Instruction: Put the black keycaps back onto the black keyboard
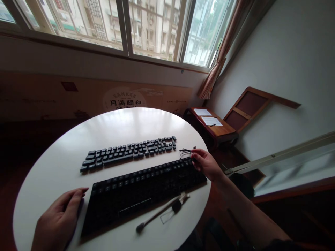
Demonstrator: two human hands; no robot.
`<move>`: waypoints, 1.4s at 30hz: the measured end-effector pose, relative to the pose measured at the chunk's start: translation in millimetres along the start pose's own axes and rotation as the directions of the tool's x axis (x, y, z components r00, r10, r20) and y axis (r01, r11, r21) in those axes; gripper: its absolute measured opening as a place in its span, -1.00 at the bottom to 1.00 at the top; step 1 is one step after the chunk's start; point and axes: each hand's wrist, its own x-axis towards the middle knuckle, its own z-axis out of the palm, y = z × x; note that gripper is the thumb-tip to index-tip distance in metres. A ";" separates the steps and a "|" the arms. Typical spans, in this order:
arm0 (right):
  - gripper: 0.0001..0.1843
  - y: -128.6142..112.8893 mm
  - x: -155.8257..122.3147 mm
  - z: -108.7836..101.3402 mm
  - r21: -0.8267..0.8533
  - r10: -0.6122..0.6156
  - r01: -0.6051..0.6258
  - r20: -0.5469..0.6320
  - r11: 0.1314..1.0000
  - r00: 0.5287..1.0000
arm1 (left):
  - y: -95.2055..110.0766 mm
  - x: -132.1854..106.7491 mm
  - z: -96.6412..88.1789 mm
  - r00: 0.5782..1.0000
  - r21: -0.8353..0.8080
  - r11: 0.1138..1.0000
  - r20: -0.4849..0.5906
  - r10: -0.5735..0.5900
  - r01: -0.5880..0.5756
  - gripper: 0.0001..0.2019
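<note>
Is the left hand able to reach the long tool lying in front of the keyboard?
Probably yes. The left hand rests empty at the keyboard's left end; the long tool lies uncovered by its near edge, and only the low keyboard corner lies between.

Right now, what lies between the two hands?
The black rectangular keyboard, left hand at its left end, right hand at its right end; head view.
</note>
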 end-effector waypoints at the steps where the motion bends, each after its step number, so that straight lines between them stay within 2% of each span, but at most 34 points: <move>1: -0.58 0.2 -9.7 7.6 -0.099 -0.095 0.094 -0.007 0.991 0.995 | 1.2 -2.2 -0.3 0.996 -0.002 0.998 -0.054 0.064 -0.064 -0.79; 2: -0.64 -0.5 -19.2 15.3 -0.221 -0.219 0.214 0.004 0.952 0.976 | 3.6 -5.5 -0.8 0.980 0.006 0.988 -0.121 0.156 -0.156 -0.80; 3: -0.68 -1.9 -28.5 23.2 -0.338 -0.350 0.343 0.041 0.876 0.936 | 7.8 -10.3 -1.5 0.945 0.024 0.965 -0.193 0.263 -0.263 -0.81; 5: -0.68 -7.2 -45.5 39.1 -0.477 -0.554 0.554 0.155 0.682 0.818 | 24.6 -24.7 -2.8 0.835 0.069 0.885 -0.306 0.458 -0.460 -0.82; 6: -0.64 -10.7 -52.8 47.1 -0.492 -0.615 0.624 0.207 0.607 0.761 | 37.6 -34.2 -2.9 0.803 0.054 0.859 -0.329 0.497 -0.509 -0.84; 7: -0.58 -14.5 -59.2 54.8 -0.481 -0.656 0.677 0.246 0.557 0.714 | 53.4 -44.8 -2.2 0.808 -0.010 0.850 -0.317 0.497 -0.527 -0.86; 8: -0.52 -18.4 -64.4 62.2 -0.457 -0.686 0.719 0.274 0.524 0.674 | 71.2 -55.8 -0.5 0.829 -0.117 0.833 -0.241 0.505 -0.541 -0.86; 10: -0.41 -25.6 -71.7 75.7 -0.394 -0.734 0.786 0.314 0.476 0.602 | 108.6 -76.1 5.7 0.847 -0.387 0.789 0.036 0.531 -0.478 -0.83; 12: -0.32 -31.1 -75.4 86.3 -0.327 -0.773 0.841 0.349 0.430 0.530 | 140.6 -90.3 14.2 0.806 -0.590 0.772 0.325 0.494 -0.236 -0.76; 14: -0.28 -34.9 -76.7 93.5 -0.281 -0.796 0.867 0.354 0.410 0.491 | 161.3 -96.7 22.4 0.713 -0.667 0.740 0.560 0.422 0.086 -0.67; 16: -0.31 -37.8 -77.1 97.0 -0.263 -0.798 0.871 0.354 0.415 0.487 | 170.3 -97.2 28.6 0.599 -0.648 0.665 0.715 0.361 0.372 -0.58; 17: -0.32 -38.9 -77.1 97.6 -0.260 -0.792 0.868 0.360 0.422 0.493 | 171.5 -96.3 30.8 0.550 -0.623 0.619 0.761 0.342 0.477 -0.55; 19: -0.32 -40.4 -77.4 97.1 -0.247 -0.768 0.866 0.399 0.435 0.500 | 170.4 -93.8 34.1 0.474 -0.578 0.546 0.814 0.335 0.606 -0.53; 21: -0.29 -40.3 -77.8 95.9 -0.239 -0.734 0.863 0.453 0.446 0.505 | 167.5 -91.7 37.3 0.402 -0.536 0.511 0.843 0.356 0.671 -0.54; 24: -0.26 -37.6 -78.5 94.4 -0.250 -0.681 0.854 0.520 0.456 0.516 | 163.3 -89.6 43.4 0.298 -0.483 0.507 0.865 0.403 0.714 -0.54; 27: -0.27 -35.1 -79.4 92.0 -0.248 -0.653 0.853 0.556 0.460 0.514 | 161.0 -87.5 47.7 0.242 -0.462 0.532 0.868 0.433 0.710 -0.52; 29: -0.27 -35.4 -79.9 88.2 -0.252 -0.625 0.837 0.569 0.486 0.535 | 161.4 -85.3 47.2 0.237 -0.462 0.563 0.872 0.428 0.685 -0.53; 31: -0.32 -37.5 -80.1 82.6 -0.281 -0.579 0.801 0.570 0.529 0.583 | 163.6 -82.8 44.3 0.249 -0.459 0.618 0.883 0.399 0.638 -0.54; 34: -0.59 -42.0 -79.9 73.6 -0.342 -0.478 0.739 0.591 0.581 0.650 | 168.3 -80.1 40.2 0.289 -0.461 0.714 0.887 0.359 0.528 -0.54; 36: -0.74 -43.8 -80.3 69.0 -0.367 -0.413 0.707 0.614 0.604 0.672 | 171.8 -80.3 40.3 0.311 -0.461 0.768 0.883 0.351 0.443 -0.54; 40: -0.81 -42.2 -80.9 57.9 -0.383 -0.347 0.670 0.634 0.636 0.691 | 180.6 -85.7 45.8 0.323 -0.440 0.854 0.880 0.349 0.276 -0.57; 41: -0.82 -40.8 -79.3 52.0 -0.396 -0.330 0.660 0.634 0.638 0.699 | 182.6 -87.0 46.9 0.343 -0.443 0.868 0.869 0.356 0.223 -0.59; 42: -0.83 -39.0 -76.0 44.0 -0.421 -0.313 0.647 0.626 0.636 0.715 | 183.8 -87.8 47.4 0.382 -0.450 0.879 0.848 0.366 0.158 -0.61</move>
